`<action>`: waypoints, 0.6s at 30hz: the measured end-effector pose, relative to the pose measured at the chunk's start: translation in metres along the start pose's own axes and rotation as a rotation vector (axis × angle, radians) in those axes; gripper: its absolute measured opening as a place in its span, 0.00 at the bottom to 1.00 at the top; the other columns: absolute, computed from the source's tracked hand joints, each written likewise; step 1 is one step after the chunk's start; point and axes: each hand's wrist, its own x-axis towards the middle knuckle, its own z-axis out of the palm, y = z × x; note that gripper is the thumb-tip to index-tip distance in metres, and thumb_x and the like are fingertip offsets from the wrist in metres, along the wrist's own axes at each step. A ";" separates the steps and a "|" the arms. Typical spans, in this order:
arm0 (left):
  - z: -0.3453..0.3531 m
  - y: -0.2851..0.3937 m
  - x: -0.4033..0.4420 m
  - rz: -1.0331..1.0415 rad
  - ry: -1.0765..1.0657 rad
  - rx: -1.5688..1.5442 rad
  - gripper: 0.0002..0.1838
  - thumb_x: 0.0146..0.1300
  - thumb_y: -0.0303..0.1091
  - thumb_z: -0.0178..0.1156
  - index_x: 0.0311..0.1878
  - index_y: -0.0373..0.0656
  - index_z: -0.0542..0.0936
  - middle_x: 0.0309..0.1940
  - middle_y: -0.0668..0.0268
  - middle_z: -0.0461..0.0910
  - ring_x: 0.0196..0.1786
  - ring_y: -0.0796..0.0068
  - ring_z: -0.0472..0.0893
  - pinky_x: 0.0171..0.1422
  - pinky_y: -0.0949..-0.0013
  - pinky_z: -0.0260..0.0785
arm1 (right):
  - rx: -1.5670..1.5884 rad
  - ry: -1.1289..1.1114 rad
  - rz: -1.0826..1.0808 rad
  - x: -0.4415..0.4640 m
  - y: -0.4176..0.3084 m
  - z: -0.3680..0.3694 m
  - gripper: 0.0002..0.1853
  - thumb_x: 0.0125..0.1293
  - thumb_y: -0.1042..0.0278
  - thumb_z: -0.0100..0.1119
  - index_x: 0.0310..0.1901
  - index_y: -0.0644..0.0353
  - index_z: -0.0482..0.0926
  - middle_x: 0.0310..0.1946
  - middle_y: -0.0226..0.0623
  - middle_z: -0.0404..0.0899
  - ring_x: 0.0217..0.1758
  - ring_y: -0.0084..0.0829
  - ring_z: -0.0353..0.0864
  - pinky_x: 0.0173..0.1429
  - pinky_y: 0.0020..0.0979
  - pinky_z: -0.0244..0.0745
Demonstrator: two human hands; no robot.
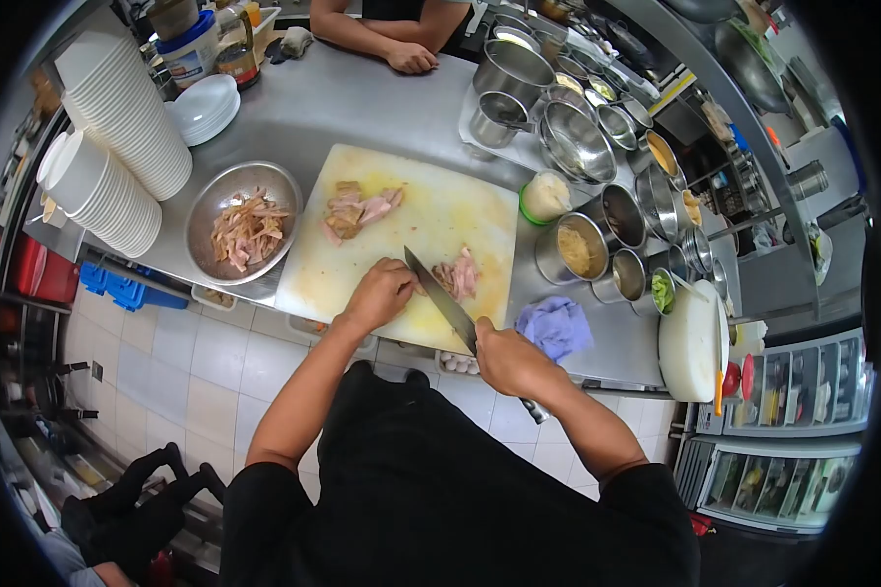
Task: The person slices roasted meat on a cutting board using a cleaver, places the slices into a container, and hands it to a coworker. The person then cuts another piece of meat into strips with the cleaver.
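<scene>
My right hand (509, 359) is wrapped round the handle of a kitchen knife (444, 302), its blade slanting up and to the left over the white cutting board (362, 264). Just left of the blade, my left hand (384, 294) has its fingers curled together, tips close to the steel; what they pinch, if anything, is hidden. Cut meat (458, 274) lies in a small pile right of the blade. Larger pieces of meat (360, 209) rest on the board's upper left. Beside the board, a metal bowl (198, 235) holds meat strips (249, 230).
A crumpled purple cloth (555, 329) lies right of the board, below several metal pots (570, 247). Tall stacks of white containers (127, 117) and some white plates (206, 110) stand left. Across the counter (362, 93), another person's forearms (382, 44) rest on its edge.
</scene>
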 end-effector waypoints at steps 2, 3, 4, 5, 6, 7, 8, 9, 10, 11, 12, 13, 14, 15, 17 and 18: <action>0.000 0.001 -0.002 -0.014 -0.002 0.002 0.04 0.57 0.21 0.64 0.35 0.38 0.85 0.34 0.57 0.83 0.44 0.52 0.80 0.53 0.57 0.75 | 0.008 0.008 -0.025 0.002 0.000 -0.001 0.15 0.73 0.70 0.49 0.54 0.73 0.67 0.43 0.73 0.81 0.50 0.68 0.84 0.56 0.59 0.75; 0.000 0.001 -0.001 -0.026 -0.005 0.002 0.03 0.56 0.21 0.64 0.34 0.38 0.85 0.34 0.57 0.83 0.44 0.52 0.80 0.52 0.57 0.75 | 0.002 0.007 -0.031 0.004 0.002 -0.002 0.15 0.73 0.70 0.49 0.54 0.73 0.67 0.43 0.73 0.81 0.50 0.68 0.84 0.56 0.59 0.75; 0.000 0.000 0.000 -0.033 -0.001 0.003 0.03 0.56 0.21 0.64 0.34 0.38 0.85 0.34 0.57 0.83 0.44 0.52 0.80 0.52 0.57 0.75 | 0.006 0.014 -0.046 0.007 0.004 0.000 0.15 0.72 0.71 0.49 0.53 0.73 0.67 0.43 0.73 0.81 0.50 0.68 0.84 0.56 0.59 0.75; 0.000 0.000 -0.001 -0.015 0.004 -0.004 0.03 0.56 0.21 0.64 0.33 0.38 0.85 0.33 0.57 0.83 0.44 0.53 0.80 0.52 0.57 0.75 | 0.013 0.018 -0.059 0.010 0.007 0.004 0.15 0.72 0.71 0.49 0.53 0.74 0.67 0.42 0.73 0.81 0.50 0.68 0.84 0.55 0.59 0.76; 0.001 -0.001 -0.001 0.004 0.008 -0.011 0.03 0.56 0.22 0.64 0.32 0.39 0.85 0.33 0.58 0.83 0.44 0.53 0.80 0.52 0.57 0.75 | 0.013 0.013 -0.060 0.016 0.008 0.011 0.15 0.72 0.71 0.49 0.53 0.74 0.67 0.42 0.73 0.81 0.50 0.68 0.84 0.55 0.59 0.76; 0.001 -0.001 -0.002 0.001 0.004 -0.013 0.03 0.56 0.22 0.64 0.32 0.39 0.85 0.33 0.58 0.83 0.44 0.53 0.80 0.52 0.57 0.75 | -0.002 0.048 -0.050 0.024 0.008 0.021 0.14 0.72 0.71 0.49 0.53 0.73 0.67 0.43 0.73 0.81 0.49 0.69 0.83 0.56 0.59 0.76; 0.002 -0.001 -0.002 -0.015 0.007 -0.002 0.02 0.56 0.22 0.65 0.33 0.39 0.85 0.33 0.57 0.83 0.44 0.53 0.80 0.52 0.57 0.75 | -0.018 0.087 -0.041 0.030 0.010 0.027 0.14 0.72 0.71 0.49 0.53 0.73 0.67 0.43 0.73 0.82 0.49 0.69 0.83 0.56 0.59 0.76; 0.001 0.000 -0.001 -0.028 0.010 0.010 0.03 0.56 0.22 0.65 0.33 0.38 0.85 0.33 0.57 0.83 0.44 0.53 0.80 0.52 0.57 0.75 | -0.016 0.090 -0.040 0.033 0.012 0.028 0.14 0.72 0.71 0.49 0.53 0.73 0.67 0.43 0.73 0.82 0.49 0.69 0.83 0.56 0.59 0.76; 0.001 0.000 -0.001 -0.024 0.006 0.010 0.03 0.56 0.22 0.65 0.33 0.38 0.85 0.33 0.57 0.83 0.44 0.53 0.80 0.52 0.57 0.75 | 0.009 0.088 -0.033 0.035 0.015 0.027 0.14 0.72 0.71 0.49 0.53 0.73 0.67 0.43 0.73 0.82 0.49 0.69 0.83 0.56 0.59 0.76; 0.000 0.001 -0.002 -0.038 -0.003 0.009 0.03 0.56 0.22 0.65 0.33 0.38 0.85 0.33 0.57 0.83 0.44 0.53 0.80 0.52 0.57 0.75 | 0.036 0.089 -0.026 0.034 0.015 0.025 0.14 0.72 0.71 0.49 0.53 0.72 0.67 0.43 0.73 0.82 0.50 0.69 0.83 0.57 0.59 0.76; 0.000 0.002 0.000 -0.052 -0.007 0.008 0.03 0.56 0.22 0.65 0.33 0.38 0.85 0.33 0.57 0.83 0.44 0.53 0.80 0.52 0.57 0.75 | 0.039 0.095 -0.025 0.031 0.016 0.020 0.14 0.72 0.71 0.49 0.53 0.72 0.67 0.43 0.73 0.82 0.50 0.69 0.83 0.57 0.59 0.76; 0.000 0.002 0.001 -0.048 -0.006 0.009 0.03 0.56 0.22 0.65 0.33 0.38 0.85 0.33 0.57 0.83 0.44 0.53 0.80 0.52 0.57 0.75 | 0.041 0.082 -0.042 0.024 0.016 0.012 0.14 0.72 0.71 0.49 0.53 0.72 0.67 0.44 0.73 0.82 0.50 0.69 0.83 0.57 0.59 0.75; -0.001 0.004 0.000 -0.051 0.000 0.003 0.03 0.56 0.22 0.65 0.34 0.38 0.85 0.33 0.57 0.83 0.44 0.53 0.80 0.52 0.57 0.75 | 0.042 0.065 -0.060 0.017 0.014 0.006 0.14 0.73 0.72 0.48 0.53 0.72 0.67 0.44 0.73 0.82 0.50 0.69 0.83 0.58 0.59 0.75; -0.002 0.005 0.000 -0.056 0.003 -0.002 0.03 0.56 0.22 0.65 0.34 0.38 0.86 0.33 0.57 0.83 0.43 0.53 0.81 0.52 0.57 0.75 | 0.043 0.064 -0.060 0.013 0.012 0.001 0.14 0.73 0.72 0.48 0.53 0.72 0.67 0.44 0.73 0.82 0.50 0.69 0.83 0.58 0.59 0.75; -0.002 0.005 0.000 -0.050 0.011 -0.001 0.03 0.56 0.22 0.65 0.34 0.38 0.85 0.33 0.57 0.83 0.43 0.53 0.80 0.52 0.57 0.75 | 0.044 0.027 -0.043 0.007 0.009 -0.005 0.14 0.72 0.72 0.49 0.53 0.72 0.67 0.44 0.73 0.82 0.51 0.69 0.83 0.58 0.59 0.75; -0.002 0.005 -0.001 -0.042 0.020 0.001 0.03 0.55 0.22 0.65 0.33 0.38 0.85 0.33 0.57 0.83 0.43 0.53 0.80 0.52 0.57 0.75 | 0.045 0.025 -0.041 0.008 0.010 -0.003 0.14 0.72 0.72 0.49 0.53 0.72 0.67 0.44 0.73 0.82 0.51 0.69 0.83 0.58 0.59 0.75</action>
